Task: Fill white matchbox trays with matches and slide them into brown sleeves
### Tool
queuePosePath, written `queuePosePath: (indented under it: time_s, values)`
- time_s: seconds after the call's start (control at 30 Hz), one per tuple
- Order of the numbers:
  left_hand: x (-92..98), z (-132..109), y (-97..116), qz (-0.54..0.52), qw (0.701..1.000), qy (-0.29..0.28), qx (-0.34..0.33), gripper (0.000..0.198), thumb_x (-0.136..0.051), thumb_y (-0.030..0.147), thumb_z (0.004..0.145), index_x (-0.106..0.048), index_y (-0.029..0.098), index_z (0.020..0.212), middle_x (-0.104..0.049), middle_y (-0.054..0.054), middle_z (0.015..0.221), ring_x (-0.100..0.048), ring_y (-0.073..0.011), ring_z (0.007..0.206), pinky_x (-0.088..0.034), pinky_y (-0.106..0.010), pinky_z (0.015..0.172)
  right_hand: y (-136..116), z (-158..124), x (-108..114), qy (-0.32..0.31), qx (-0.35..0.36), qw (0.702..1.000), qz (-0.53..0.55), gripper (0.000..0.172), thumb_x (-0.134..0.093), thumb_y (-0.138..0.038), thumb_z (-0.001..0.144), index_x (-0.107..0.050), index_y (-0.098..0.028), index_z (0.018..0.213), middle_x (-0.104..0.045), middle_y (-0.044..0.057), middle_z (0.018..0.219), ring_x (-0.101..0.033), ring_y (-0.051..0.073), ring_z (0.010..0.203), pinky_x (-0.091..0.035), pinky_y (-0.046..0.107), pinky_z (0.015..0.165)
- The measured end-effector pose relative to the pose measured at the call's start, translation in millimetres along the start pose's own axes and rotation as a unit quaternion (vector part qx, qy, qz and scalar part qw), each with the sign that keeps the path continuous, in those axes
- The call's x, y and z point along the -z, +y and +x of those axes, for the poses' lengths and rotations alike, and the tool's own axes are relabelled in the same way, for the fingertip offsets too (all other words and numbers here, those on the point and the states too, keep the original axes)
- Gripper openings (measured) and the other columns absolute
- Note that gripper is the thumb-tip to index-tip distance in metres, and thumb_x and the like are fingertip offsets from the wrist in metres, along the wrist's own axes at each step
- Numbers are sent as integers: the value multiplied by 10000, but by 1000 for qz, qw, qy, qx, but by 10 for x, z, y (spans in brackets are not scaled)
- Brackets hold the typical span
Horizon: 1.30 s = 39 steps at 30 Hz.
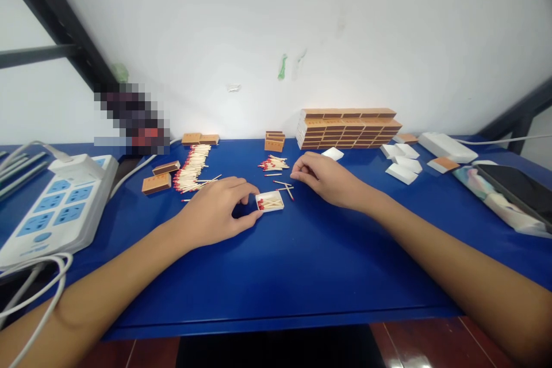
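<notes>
On the blue table (302, 276), the left hand (219, 207) grips the white tray (271, 210) at its left end, between thumb and fingers, and inside this tray lie several red-headed matches (269, 203). The right hand (323, 178) is near, to the right of the tray, with fingers bent and tips close together, but I cannot tell if they pinch a match. Just beyond the tray are some loose matches (290, 192) and 1 small pile (276, 163), while the matchbox stack (349, 132) stands by the wall.
</notes>
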<state>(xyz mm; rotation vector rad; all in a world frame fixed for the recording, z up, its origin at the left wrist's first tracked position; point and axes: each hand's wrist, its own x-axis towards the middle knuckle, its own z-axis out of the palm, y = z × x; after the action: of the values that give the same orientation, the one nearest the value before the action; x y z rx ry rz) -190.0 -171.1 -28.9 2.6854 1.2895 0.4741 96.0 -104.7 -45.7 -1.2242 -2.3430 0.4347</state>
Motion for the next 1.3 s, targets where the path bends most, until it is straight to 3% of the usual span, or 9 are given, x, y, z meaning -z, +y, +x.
queuePosePath:
  time_s: [0.23,0.43,0.57,0.73,0.93,1.1,1.3]
  values:
    - [1,7,0,2,1000,-1,0,260,-655,407,961,-732,236,1141,-699,-31,916,-655,-216,854,-485,-336,739,-88,-23,10,-12,12,1000,8,191,-561,-359,1029,-642,-212,939,-616,39,861,-551,193,782,-401,323,704]
    - [6,13,-8,-3,1000,-5,-2,266,-651,400,962,-729,216,1138,-701,-38,918,-651,-217,850,-488,-347,747,-208,-140,180,-120,90,987,54,190,-541,-270,1030,-709,-259,1119,-595,48,999,-542,167,761,-447,321,700]
    - [5,12,-17,-2,1000,-6,0,266,-652,405,959,-728,216,1129,-703,-41,921,-653,-219,848,-489,-349,748,-171,-173,226,-176,78,979,64,177,-597,-313,1013,-753,-284,1089,-592,54,1038,-556,171,778,-459,324,689]
    - [15,10,-13,-1,1000,-9,7,271,-650,419,961,-731,223,1129,-697,-36,929,-643,-217,841,-485,-353,743,-61,-170,213,-169,45,983,61,167,-607,-368,1005,-739,-267,1017,-591,48,994,-540,177,786,-453,318,675]
    - [22,7,-16,-3,1000,-9,5,264,-646,410,965,-732,223,1130,-688,-28,925,-638,-214,845,-488,-359,755,-48,-171,240,-179,29,981,71,217,-525,-336,1039,-721,-255,1087,-638,66,1021,-564,185,812,-448,321,681]
    - [25,-2,-13,-7,1000,-8,3,273,-657,416,957,-729,221,1133,-692,-27,934,-644,-215,851,-494,-364,765,4,-152,215,-171,15,984,53,178,-574,-382,1015,-678,-239,988,-623,49,976,-537,181,785,-435,319,680]
    - [29,-15,12,-35,999,-7,-11,254,-687,399,932,-731,226,1113,-701,-24,953,-651,-201,859,-497,-344,763,-109,-130,79,-126,22,991,40,206,-525,-363,1043,-650,-217,968,-612,52,965,-533,183,807,-419,325,714]
